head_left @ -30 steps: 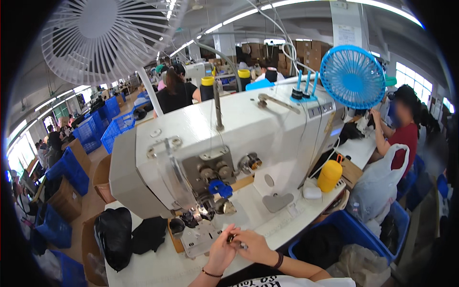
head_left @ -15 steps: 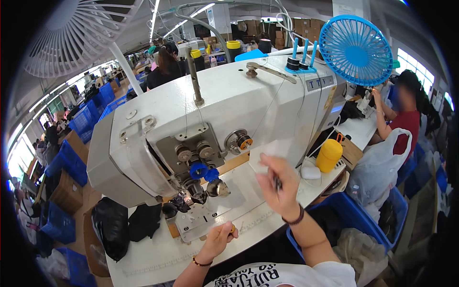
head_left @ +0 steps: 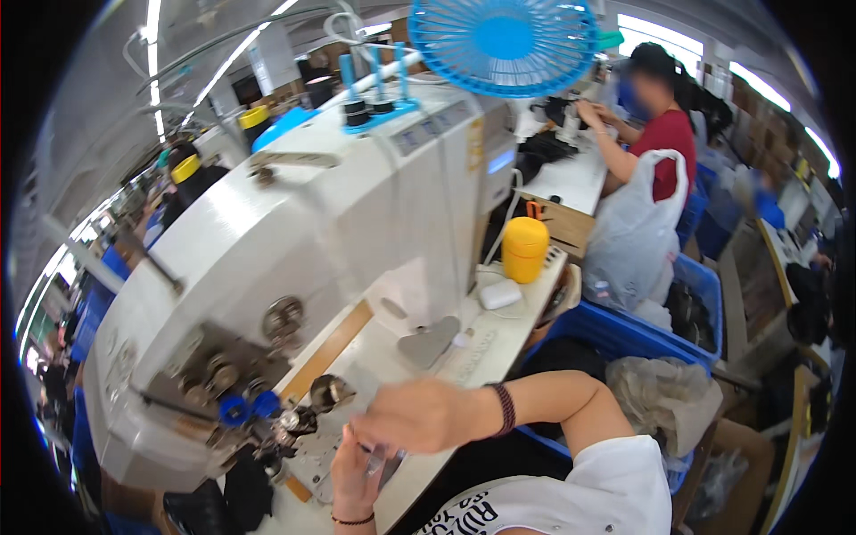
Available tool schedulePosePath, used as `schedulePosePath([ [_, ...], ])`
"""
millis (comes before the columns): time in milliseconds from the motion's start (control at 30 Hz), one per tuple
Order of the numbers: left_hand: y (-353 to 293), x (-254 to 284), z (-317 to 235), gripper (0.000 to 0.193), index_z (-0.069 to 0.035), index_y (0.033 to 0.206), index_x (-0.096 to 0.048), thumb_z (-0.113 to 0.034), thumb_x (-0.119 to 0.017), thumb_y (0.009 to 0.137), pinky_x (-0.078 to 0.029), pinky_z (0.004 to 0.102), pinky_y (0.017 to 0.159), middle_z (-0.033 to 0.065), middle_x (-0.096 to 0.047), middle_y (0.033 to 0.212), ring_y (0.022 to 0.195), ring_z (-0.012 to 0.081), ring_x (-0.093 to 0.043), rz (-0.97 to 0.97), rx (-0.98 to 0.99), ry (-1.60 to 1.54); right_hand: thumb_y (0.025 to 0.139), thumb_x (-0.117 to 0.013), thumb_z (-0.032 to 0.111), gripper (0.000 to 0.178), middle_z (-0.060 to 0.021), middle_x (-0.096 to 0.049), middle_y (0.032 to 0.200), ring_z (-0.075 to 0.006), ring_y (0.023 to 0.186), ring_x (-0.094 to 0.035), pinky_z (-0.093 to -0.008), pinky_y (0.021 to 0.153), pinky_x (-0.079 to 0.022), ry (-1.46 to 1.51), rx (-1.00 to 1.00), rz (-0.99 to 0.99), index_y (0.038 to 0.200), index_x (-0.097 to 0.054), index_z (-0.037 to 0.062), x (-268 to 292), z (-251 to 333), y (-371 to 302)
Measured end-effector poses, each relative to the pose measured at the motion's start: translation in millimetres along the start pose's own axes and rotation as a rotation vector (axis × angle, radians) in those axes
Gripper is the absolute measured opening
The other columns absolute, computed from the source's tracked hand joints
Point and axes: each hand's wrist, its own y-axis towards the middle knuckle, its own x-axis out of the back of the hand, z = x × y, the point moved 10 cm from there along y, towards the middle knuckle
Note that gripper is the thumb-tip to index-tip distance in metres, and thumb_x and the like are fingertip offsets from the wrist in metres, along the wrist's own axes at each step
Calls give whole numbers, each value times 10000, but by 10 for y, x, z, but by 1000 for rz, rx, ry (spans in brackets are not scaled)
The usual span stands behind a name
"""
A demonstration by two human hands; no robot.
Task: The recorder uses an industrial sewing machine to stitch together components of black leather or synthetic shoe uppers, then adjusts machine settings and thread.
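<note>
My right hand (head_left: pixel 417 415) and my left hand (head_left: pixel 355 477) meet over the front edge of the white machine table (head_left: pixel 477 364). Both look closed, fingertip to fingertip. Something small, clear or shiny shows at the left fingers, too blurred to name; what the right hand holds is hidden behind its curled fingers. Left of them stands a large white industrial sewing machine (head_left: pixel 339 236). Its needle area, with two blue round parts (head_left: pixel 235 409) and a shiny metal piece (head_left: pixel 330 393), lies just beyond my hands. Black cloth (head_left: pixel 247 489) rests at the table's left end.
A yellow container (head_left: pixel 525 251) and a small white case (head_left: pixel 501 295) sit on the table's right part. Blue crates (head_left: pixel 615 332) with bags stand to the right. A blue fan (head_left: pixel 504 40) hangs above. A person in red (head_left: pixel 670 143) works at another table.
The view has swung right. My right hand has come down from beside the machine to my left hand. The small yellow thing seen in the left fingers and the dark one in the right are hidden.
</note>
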Motion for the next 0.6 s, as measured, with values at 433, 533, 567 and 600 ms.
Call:
schedulePosePath([
  [433, 217, -372, -135, 361, -82, 1092, -441, -400, -331, 963, -514, 290, 706, 236, -564, 1098, 905, 228, -607, -119, 13, 428, 684, -576, 81, 153, -31, -462, 747, -148, 713, -504, -240, 459, -429, -25, -91, 272, 815, -533, 14, -381, -72, -527],
  [533, 235, -307, -133, 340, -75, 1090, -466, -368, -343, 967, -508, 287, 726, 169, -593, 1045, 919, 197, -602, -133, -3, 437, 703, -589, 93, 131, -46, -510, 817, -157, 810, -523, -246, 501, -448, -38, -149, 327, 802, -544, 20, -428, -153, -566],
  [567, 260, -266, -105, 338, -72, 1090, -475, -360, -346, 967, -508, 288, 731, 152, -591, 1039, 926, 191, -599, -158, -14, 354, 704, -594, 97, 145, -46, -508, 829, -156, 815, -523, -246, 498, -447, -25, -176, 356, 818, -546, 22, -451, -199, -588],
  [600, 281, -226, -76, 336, -70, 1089, -485, -352, -350, 968, -508, 290, 736, 134, -589, 1032, 933, 185, -596, -183, -25, 272, 705, -598, 102, 160, -45, -507, 841, -155, 821, -522, -246, 495, -446, -12, -203, 384, 835, -548, 23, -473, -250, -610],
])
